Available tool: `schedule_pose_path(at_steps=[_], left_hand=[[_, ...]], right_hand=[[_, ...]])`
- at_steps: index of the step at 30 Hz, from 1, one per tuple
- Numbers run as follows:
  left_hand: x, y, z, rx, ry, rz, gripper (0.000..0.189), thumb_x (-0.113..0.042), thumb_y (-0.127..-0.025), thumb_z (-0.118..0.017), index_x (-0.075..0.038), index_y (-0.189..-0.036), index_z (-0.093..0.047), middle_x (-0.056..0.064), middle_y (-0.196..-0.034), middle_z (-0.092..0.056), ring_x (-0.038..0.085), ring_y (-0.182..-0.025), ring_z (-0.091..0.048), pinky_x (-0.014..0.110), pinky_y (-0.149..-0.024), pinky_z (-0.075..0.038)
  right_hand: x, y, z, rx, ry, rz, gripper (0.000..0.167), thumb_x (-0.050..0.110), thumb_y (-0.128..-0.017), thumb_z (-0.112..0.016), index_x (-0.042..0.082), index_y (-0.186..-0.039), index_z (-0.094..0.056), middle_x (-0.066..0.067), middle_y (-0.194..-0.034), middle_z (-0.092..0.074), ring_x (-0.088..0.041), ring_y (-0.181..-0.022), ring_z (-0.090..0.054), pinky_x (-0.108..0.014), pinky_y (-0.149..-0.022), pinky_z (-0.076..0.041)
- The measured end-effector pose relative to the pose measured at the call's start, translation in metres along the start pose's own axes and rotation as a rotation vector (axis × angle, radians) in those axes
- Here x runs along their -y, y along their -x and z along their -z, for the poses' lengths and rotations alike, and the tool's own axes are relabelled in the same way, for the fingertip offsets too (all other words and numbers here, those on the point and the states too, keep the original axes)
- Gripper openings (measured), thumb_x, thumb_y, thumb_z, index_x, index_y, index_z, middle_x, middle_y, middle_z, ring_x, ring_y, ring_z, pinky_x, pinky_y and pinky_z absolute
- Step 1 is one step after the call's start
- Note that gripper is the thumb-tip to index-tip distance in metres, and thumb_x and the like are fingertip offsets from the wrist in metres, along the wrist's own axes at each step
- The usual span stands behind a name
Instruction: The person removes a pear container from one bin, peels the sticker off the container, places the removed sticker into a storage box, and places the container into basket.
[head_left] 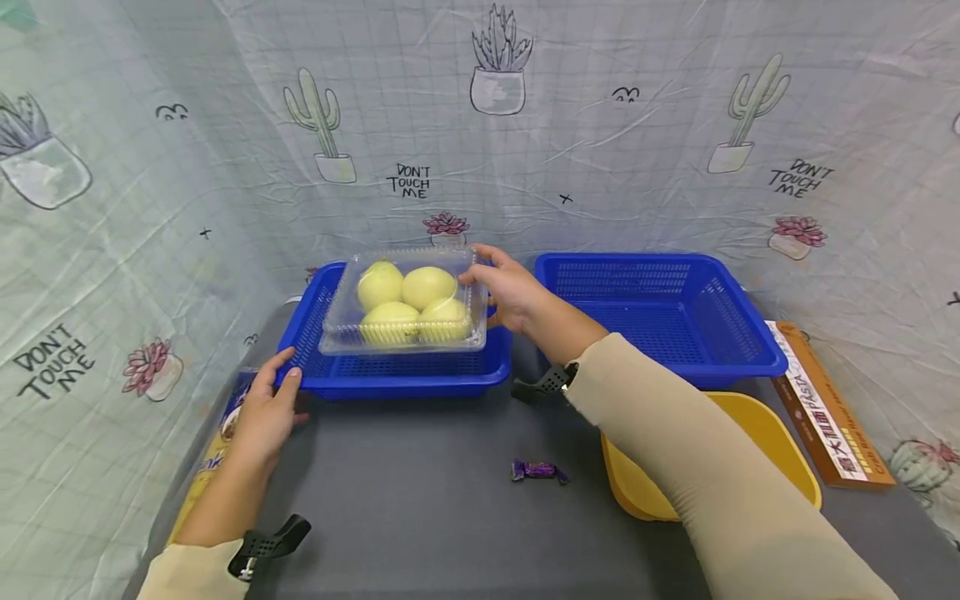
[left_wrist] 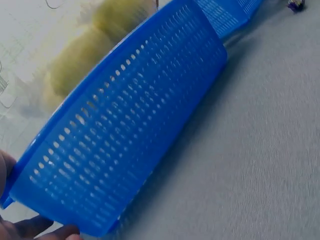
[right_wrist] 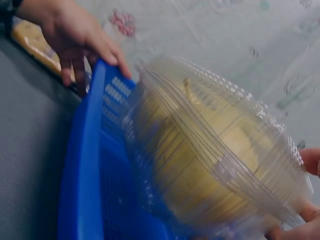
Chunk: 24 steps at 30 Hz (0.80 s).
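Observation:
My right hand (head_left: 513, 292) grips the right end of a clear plastic clamshell box (head_left: 341, 321). Several round pale-yellow fruits (head_left: 429, 287) show through its lid. The box is held over the left blue basket (head_left: 405, 385), tilted in the right wrist view, and hides much of the basket's inside. At that basket's front left corner, my left hand (head_left: 266, 412) holds the rim, its thumb on top and the other fingers against the outside. The perforated basket wall (left_wrist: 130, 120) fills much of the left wrist view.
A second blue basket (head_left: 656, 362) stands at the back right, with a yellow bin (head_left: 780, 442) in front of it. Beside them lies a brown pasta box (head_left: 828, 408). A purple-wrapped candy (head_left: 538, 471) is mid-table. Partly behind my left arm is a yellow-and-blue package (head_left: 206, 467).

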<state>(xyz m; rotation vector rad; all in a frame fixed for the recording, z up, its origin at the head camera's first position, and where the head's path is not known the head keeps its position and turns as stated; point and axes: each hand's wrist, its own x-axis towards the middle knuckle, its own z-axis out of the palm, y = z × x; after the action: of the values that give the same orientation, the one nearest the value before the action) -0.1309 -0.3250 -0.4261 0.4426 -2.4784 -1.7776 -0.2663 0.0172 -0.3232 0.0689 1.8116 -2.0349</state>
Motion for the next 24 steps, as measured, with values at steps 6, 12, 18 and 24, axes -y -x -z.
schedule_pose_path(at_steps=[6, 12, 18, 24], left_hand=[[-0.005, 0.0, -0.008, -0.055, 0.023, 0.048, 0.057, -0.04, -0.116, -0.038, -0.026, -0.171, -0.029, 0.014, -0.174, -0.023, 0.037, -0.139, -0.048, 0.034, -0.081, -0.058], [-0.006, 0.002, -0.01, -0.079, 0.045, 0.071, 0.057, -0.041, -0.116, -0.041, -0.027, -0.17, -0.031, 0.014, -0.173, -0.027, 0.035, -0.137, -0.05, 0.035, -0.083, -0.058], [-0.004, 0.003, -0.007, -0.067, 0.048, 0.06, 0.057, -0.04, -0.116, -0.041, -0.027, -0.171, -0.03, 0.014, -0.174, -0.024, 0.036, -0.138, -0.049, 0.033, -0.082, -0.058], [-0.006, 0.003, -0.004, -0.062, 0.035, 0.071, 0.057, -0.042, -0.116, -0.04, -0.029, -0.171, -0.03, 0.014, -0.173, -0.025, 0.039, -0.139, -0.05, 0.036, -0.085, -0.058]], right_hand=[[-0.011, -0.025, 0.001, -0.019, 0.018, -0.009, 0.081, 0.007, -0.097, -0.068, 0.031, -0.167, -0.037, -0.011, -0.175, -0.019, -0.057, -0.154, -0.019, -0.079, -0.107, -0.037], [-0.023, -0.044, -0.002, -0.008, 0.074, -0.034, 0.082, 0.009, -0.096, -0.069, 0.03, -0.168, -0.036, -0.013, -0.172, -0.028, -0.053, -0.149, -0.034, -0.079, -0.102, -0.042], [-0.03, -0.056, -0.006, 0.004, 0.132, -0.078, 0.082, 0.014, -0.099, -0.069, 0.032, -0.169, -0.031, -0.011, -0.171, -0.032, -0.052, -0.147, -0.042, -0.076, -0.102, -0.045], [-0.032, -0.059, -0.008, 0.021, 0.142, -0.074, 0.079, 0.024, -0.103, -0.072, 0.031, -0.169, -0.03, -0.011, -0.174, -0.026, -0.052, -0.151, -0.035, -0.074, -0.105, -0.044]])
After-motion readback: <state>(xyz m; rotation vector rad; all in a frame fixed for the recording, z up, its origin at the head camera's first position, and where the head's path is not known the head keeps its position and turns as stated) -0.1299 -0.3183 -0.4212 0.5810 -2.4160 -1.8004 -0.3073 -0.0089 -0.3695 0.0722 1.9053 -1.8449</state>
